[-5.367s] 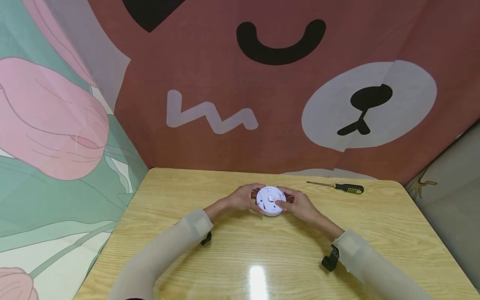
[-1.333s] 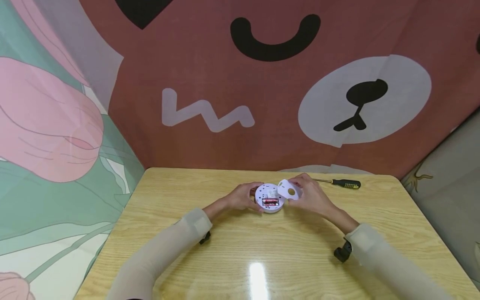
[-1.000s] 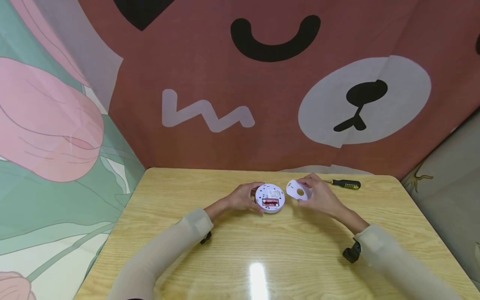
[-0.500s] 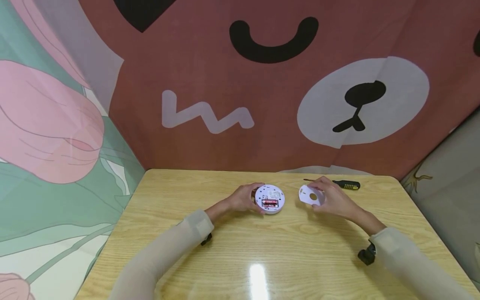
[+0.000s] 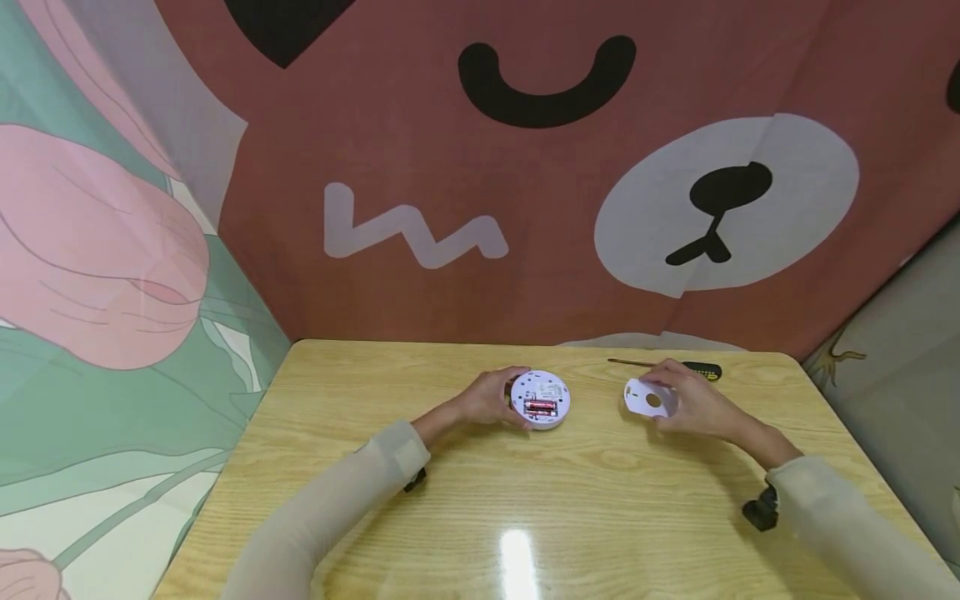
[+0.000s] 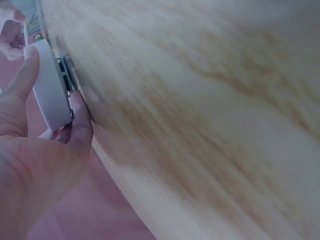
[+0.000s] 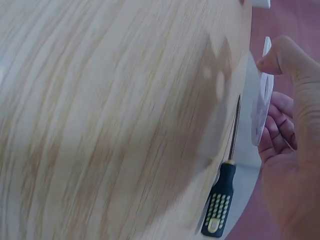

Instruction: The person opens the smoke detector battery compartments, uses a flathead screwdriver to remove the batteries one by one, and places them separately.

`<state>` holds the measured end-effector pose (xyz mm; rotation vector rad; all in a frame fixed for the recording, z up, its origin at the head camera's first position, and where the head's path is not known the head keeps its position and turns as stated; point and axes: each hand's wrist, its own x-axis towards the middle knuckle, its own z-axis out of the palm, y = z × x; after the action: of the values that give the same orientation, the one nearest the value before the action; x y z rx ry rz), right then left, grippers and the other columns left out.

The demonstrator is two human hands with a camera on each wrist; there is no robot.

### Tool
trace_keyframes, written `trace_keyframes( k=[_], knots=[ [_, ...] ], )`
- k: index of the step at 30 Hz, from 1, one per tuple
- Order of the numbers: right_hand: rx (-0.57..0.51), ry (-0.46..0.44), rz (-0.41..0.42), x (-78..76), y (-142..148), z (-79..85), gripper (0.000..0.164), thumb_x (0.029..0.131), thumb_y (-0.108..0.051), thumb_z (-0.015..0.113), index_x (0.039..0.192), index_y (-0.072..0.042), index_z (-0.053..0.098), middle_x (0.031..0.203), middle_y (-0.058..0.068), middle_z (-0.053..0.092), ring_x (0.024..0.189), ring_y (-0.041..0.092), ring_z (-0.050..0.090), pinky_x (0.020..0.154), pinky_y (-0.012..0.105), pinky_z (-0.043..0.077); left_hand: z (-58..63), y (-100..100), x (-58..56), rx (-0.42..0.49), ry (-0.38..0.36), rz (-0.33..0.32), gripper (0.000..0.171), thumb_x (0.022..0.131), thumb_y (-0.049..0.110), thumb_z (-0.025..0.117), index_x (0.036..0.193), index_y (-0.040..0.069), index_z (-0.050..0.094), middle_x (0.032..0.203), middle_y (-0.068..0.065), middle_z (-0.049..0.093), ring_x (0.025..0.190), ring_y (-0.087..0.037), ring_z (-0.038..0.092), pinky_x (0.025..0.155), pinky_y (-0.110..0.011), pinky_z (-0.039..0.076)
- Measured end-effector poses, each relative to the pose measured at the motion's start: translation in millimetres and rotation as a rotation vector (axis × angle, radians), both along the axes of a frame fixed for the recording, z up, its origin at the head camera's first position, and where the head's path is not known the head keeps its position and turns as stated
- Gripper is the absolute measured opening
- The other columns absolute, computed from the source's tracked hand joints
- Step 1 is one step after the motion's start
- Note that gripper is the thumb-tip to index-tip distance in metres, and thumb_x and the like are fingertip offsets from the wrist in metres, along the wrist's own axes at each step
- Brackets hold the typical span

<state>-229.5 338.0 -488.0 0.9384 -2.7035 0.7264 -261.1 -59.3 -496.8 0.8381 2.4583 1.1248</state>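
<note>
In the head view my left hand [image 5: 486, 398] grips the left rim of a round white device [image 5: 551, 388], which looks like a smoke alarm. Its back faces up, and two red batteries [image 5: 541, 407] lie in the exposed compartment. To the right, my right hand [image 5: 693, 402] pinches a flat white cover plate [image 5: 637, 398] with a round hole, held above the table and apart from the device. The right wrist view has the plate [image 7: 262, 100] edge-on between thumb and fingers. My left thumb presses the device's side wall [image 6: 49, 82] in the left wrist view.
A screwdriver [image 5: 707, 370] with a black and yellow handle lies near the table's back edge, partly behind my right hand. The wooden table [image 5: 450, 517] meets a printed cloth backdrop [image 5: 420, 308]. Glare shows at the front of the table.
My right hand has lifted the cover plate off the device, baring the batteries, and carried it right, in front of the screwdriver. My left hand keeps its hold on the device.
</note>
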Motion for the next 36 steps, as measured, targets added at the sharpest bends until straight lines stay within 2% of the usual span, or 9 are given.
trace_keyframes(
  k=[8,13,21,30,36],
  knots=[
    [0.036,-0.103,-0.049,-0.4,23,-1.4,0.064,0.064,-0.011,0.094,0.123,0.0,0.073,0.115,0.007,0.064,0.096,0.015,0.057,0.077,0.028,0.048,-0.6,1,0.2,-0.011,0.006,0.02,0.103,0.074,0.024,0.1,0.158,0.005,0.045,0.148,-0.01,0.062,0.127,-0.022,0.062,0.109,-0.035,0.048],
    [0.053,-0.104,-0.074,0.9,37,-1.0,0.064,0.063,-0.014,0.096,0.122,-0.002,0.074,0.115,0.006,0.065,0.097,0.017,0.061,0.079,0.03,0.049,-0.7,2,0.6,-0.01,0.001,0.024,0.102,0.074,0.023,0.1,0.158,0.006,0.046,0.146,-0.009,0.063,0.126,-0.021,0.062,0.108,-0.035,0.048],
    [0.101,-0.164,-0.101,-2.3,56,-1.4,0.069,0.063,-0.02,0.097,0.124,-0.002,0.073,0.117,0.008,0.065,0.1,0.019,0.06,0.081,0.031,0.049,-2.2,2,0.9,-0.017,-0.002,0.036,0.102,0.074,0.023,0.1,0.159,0.008,0.045,0.145,-0.009,0.063,0.123,-0.021,0.062,0.107,-0.035,0.049],
    [0.135,-0.164,-0.129,-4.8,74,-5.5,0.07,0.06,-0.02,0.098,0.123,-0.002,0.073,0.113,0.006,0.064,0.097,0.017,0.06,0.08,0.032,0.05,-0.7,1,1.9,0.0,-0.017,0.044,0.1,0.074,0.024,0.1,0.158,0.009,0.047,0.149,-0.008,0.061,0.126,-0.02,0.06,0.109,-0.037,0.048],
    [0.14,-0.138,-0.102,-5.0,83,-10.4,0.066,0.057,-0.018,0.097,0.118,-0.003,0.074,0.109,0.004,0.064,0.091,0.01,0.056,0.075,0.028,0.046,-1.9,1,2.0,0.009,-0.023,0.046,0.099,0.074,0.024,0.1,0.157,0.009,0.048,0.144,-0.007,0.064,0.122,-0.019,0.062,0.106,-0.036,0.049]
  ],
)
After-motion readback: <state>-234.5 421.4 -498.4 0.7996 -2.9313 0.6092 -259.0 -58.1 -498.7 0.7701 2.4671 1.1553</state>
